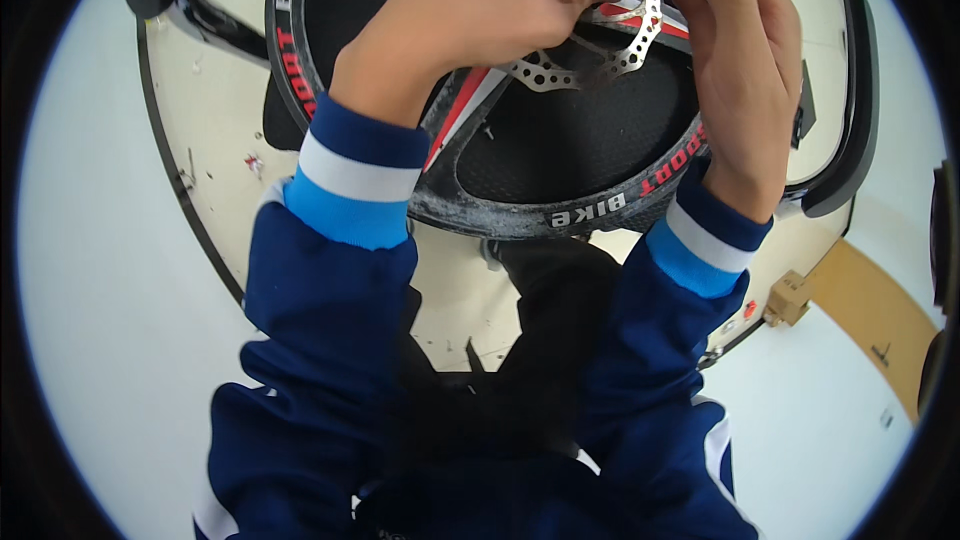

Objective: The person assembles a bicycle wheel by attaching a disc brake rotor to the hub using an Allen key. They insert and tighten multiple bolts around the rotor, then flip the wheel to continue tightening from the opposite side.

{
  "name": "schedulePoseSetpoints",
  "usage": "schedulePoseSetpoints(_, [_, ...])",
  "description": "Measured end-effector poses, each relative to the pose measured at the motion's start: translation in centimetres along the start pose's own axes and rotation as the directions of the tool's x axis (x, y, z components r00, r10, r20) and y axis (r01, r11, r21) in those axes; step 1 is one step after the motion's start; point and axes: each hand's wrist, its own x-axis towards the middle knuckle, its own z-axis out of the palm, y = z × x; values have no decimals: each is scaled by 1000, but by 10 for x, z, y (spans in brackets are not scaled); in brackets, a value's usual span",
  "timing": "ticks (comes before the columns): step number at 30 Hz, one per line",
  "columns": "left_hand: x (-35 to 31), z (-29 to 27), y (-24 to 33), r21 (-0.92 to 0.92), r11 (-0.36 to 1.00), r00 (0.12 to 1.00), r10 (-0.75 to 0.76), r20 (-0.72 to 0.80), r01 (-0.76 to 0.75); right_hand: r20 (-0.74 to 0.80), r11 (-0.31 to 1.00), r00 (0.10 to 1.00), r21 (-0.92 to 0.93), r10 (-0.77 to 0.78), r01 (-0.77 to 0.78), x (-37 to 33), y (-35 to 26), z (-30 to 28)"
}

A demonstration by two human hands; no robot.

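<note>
A bicycle wheel (510, 220), black with red and white on its broad spokes, lies flat in front of me above my knees. At its hub sits a silver brake disc (545, 76) with drilled holes. My left hand (490, 5) reaches over the disc from the left, fingers bent and closed near the hub. My right hand (745, 60) curls in from the right side, its fingertips meeting the left ones at the top edge. What the fingertips pinch is hidden by the fingers. A small screw (487, 130) lies on the black surface seen through the wheel.
Black curved armrests (858, 110) stand on both sides of the wheel. On the floor at right is a small cardboard box (788, 298) beside a brown panel (870, 310). Little scraps (254, 164) lie on the floor at left. My dark-trousered legs are below the wheel.
</note>
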Motion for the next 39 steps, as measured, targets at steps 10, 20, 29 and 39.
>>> schedulePoseSetpoints(10, [4,-2,7,173,983,998,58,30,-62,-300,981,939,40,-170,191,-28,23,-5])
schedulePoseSetpoints(20, [6,0,-5,210,971,993,113,38,-118,-62,916,991,379,-119,134,-9,22,-3])
schedulePoseSetpoints(29, [2,3,2,128,990,986,81,-146,-62,-422,963,879,-232,-224,135,-22,29,9])
schedulePoseSetpoints(39, [5,3,15,83,982,978,-157,-135,169,-249,904,915,-373,-316,211,-20,37,-3])
